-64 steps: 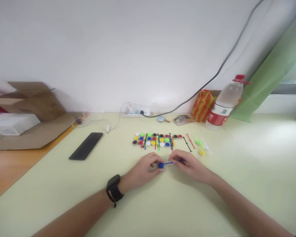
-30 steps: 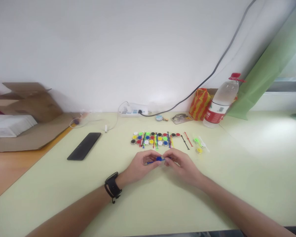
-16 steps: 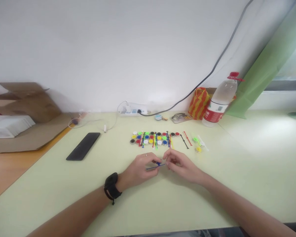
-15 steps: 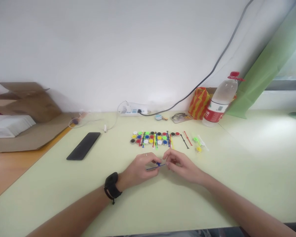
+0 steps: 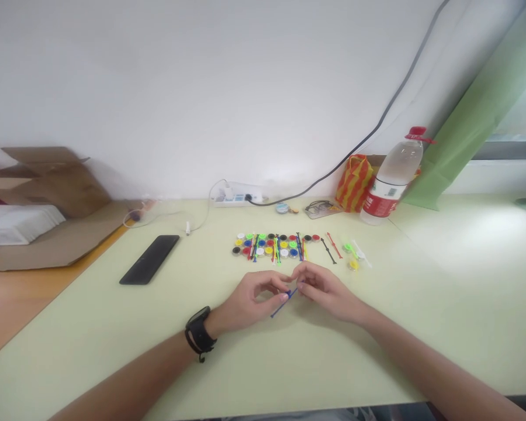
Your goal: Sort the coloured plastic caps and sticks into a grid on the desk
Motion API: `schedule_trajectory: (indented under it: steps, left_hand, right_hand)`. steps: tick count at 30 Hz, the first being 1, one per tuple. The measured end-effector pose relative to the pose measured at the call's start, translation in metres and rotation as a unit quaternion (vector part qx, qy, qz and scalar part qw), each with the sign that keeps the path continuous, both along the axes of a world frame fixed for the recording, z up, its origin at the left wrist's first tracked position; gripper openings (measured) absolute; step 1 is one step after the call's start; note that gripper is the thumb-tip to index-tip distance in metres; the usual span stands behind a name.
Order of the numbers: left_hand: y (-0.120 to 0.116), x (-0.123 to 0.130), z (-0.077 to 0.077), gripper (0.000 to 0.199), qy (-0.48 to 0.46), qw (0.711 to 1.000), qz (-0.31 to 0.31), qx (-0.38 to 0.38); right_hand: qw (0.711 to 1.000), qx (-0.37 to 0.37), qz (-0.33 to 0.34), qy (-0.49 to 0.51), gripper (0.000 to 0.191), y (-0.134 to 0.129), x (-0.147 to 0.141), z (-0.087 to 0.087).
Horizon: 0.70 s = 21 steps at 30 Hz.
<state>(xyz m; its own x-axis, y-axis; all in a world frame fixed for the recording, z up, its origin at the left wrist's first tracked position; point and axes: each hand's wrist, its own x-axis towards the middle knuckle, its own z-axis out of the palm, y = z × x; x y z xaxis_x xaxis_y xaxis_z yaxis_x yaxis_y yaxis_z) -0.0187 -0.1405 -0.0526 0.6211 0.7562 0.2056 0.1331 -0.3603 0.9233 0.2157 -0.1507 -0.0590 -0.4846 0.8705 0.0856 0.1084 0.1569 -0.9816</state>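
Observation:
Between my two hands is a thin blue plastic stick (image 5: 278,310) with a wider piece near its middle. My left hand (image 5: 256,298) pinches it at that middle part between thumb and fingers. The fingertips of my right hand (image 5: 324,292) are closed on its upper right end. Beyond the hands lie several small round coloured discs (image 5: 269,250) in rows, with thin coloured sticks (image 5: 277,249) laid across them. A black stick (image 5: 328,251) and a red stick (image 5: 334,245) lie to the right, near a yellow disc (image 5: 353,265) and a green piece (image 5: 348,248).
A black phone-like slab (image 5: 149,260) lies on the left of the table (image 5: 228,374). At the back are a power strip (image 5: 239,197), a striped bag (image 5: 354,184) and a large bottle (image 5: 392,181). An open cardboard box (image 5: 56,175) stands far left.
The blue stick has turned from nearly level to a steeper slant, its left end now lower and nearer me. My left thumb has moved forward onto it.

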Motion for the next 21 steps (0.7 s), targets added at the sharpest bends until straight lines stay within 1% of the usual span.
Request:
schedule_trajectory:
  steps: [3, 5, 7, 8, 10, 12, 13, 15, 16, 17, 18, 19, 20, 21]
  left_hand:
    - [0.003, 0.001, -0.003, 0.018, -0.036, 0.997, 0.0, -0.067]
    - [0.006, 0.002, -0.008, 0.022, -0.052, 0.994, 0.022, -0.089]
    - [0.009, 0.002, -0.011, 0.024, -0.069, 0.991, 0.042, -0.108]
    - [0.011, 0.002, -0.013, 0.024, -0.077, 0.989, 0.05, -0.116]
    - [0.012, 0.001, -0.015, 0.026, -0.089, 0.986, 0.064, -0.127]
    - [0.013, 0.0, -0.015, 0.03, -0.093, 0.984, 0.074, -0.133]
    - [0.013, 0.0, -0.015, 0.03, -0.094, 0.983, 0.078, -0.135]
    - [0.013, 0.0, -0.014, 0.029, -0.097, 0.982, 0.083, -0.141]
    - [0.013, 0.0, -0.013, 0.028, -0.1, 0.981, 0.085, -0.144]
    - [0.013, 0.0, -0.013, 0.028, -0.102, 0.98, 0.086, -0.148]
    - [0.013, 0.0, -0.012, 0.028, -0.104, 0.979, 0.088, -0.15]
    - [0.013, 0.001, -0.012, 0.028, -0.104, 0.979, 0.091, -0.15]
    - [0.013, 0.001, -0.012, 0.028, -0.103, 0.979, 0.093, -0.15]
    - [0.013, 0.001, -0.011, 0.028, -0.101, 0.979, 0.096, -0.148]
  right_hand:
    - [1.0, 0.011, -0.025, 0.007, 0.015, 0.0, 0.0, -0.001]
    - [0.995, 0.058, -0.078, -0.01, 0.018, 0.0, 0.0, -0.001]
    - [0.983, 0.125, -0.126, -0.038, 0.016, -0.001, 0.001, -0.001]
    - [0.978, 0.152, -0.134, -0.05, 0.014, -0.001, 0.002, -0.001]
    - [0.974, 0.181, -0.12, -0.063, 0.016, -0.002, 0.003, -0.001]
    - [0.978, 0.179, -0.09, -0.055, 0.025, -0.004, 0.003, -0.003]
    - [0.981, 0.173, -0.08, -0.044, 0.033, -0.005, 0.002, -0.005]
    - [0.984, 0.157, -0.077, -0.02, 0.049, -0.006, -0.001, -0.009]
    - [0.985, 0.149, -0.084, -0.009, 0.051, -0.007, -0.002, -0.01]
    - [0.985, 0.141, -0.095, -0.003, 0.049, -0.008, -0.002, -0.011]
    - [0.986, 0.133, -0.1, -0.002, 0.041, -0.008, -0.003, -0.011]
    - [0.989, 0.12, -0.092, -0.006, 0.031, -0.007, -0.002, -0.01]
    - [0.993, 0.1, -0.069, -0.011, 0.029, -0.007, -0.001, -0.008]
    - [0.996, 0.076, -0.036, -0.014, 0.041, -0.006, 0.0, -0.006]
